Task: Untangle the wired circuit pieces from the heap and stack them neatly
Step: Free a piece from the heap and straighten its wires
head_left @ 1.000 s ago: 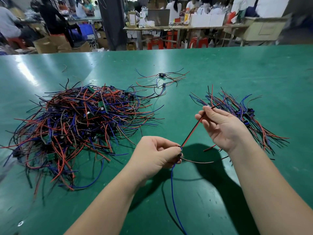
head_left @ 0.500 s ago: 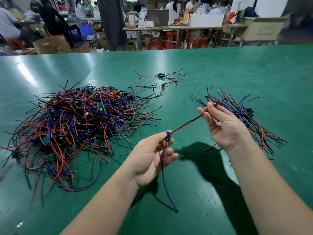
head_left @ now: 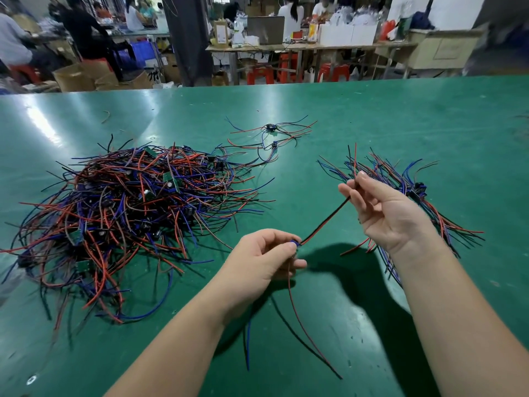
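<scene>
A big tangled heap (head_left: 126, 213) of red, blue and black wired circuit pieces lies on the left of the green table (head_left: 372, 124). On the right lies a tidier stack (head_left: 406, 181) of sorted pieces, partly hidden behind my right hand. Between them I hold one wired piece (head_left: 326, 220) above the table. My left hand (head_left: 266, 256) pinches its small board end, and red, black and blue wires hang below it. My right hand (head_left: 383, 207) pinches the far end of its red and black wire pair, pulled straight.
A few loose wired pieces (head_left: 272, 136) lie apart at the back middle of the table. A stray wire bit (head_left: 106, 116) lies far left. Beyond the table's far edge are workbenches, red stools, boxes and seated people.
My left hand has turned and closed round the board end, dropping a little. More wires now hang below it. The right hand stays at the stack, still pinching the wire pair.
</scene>
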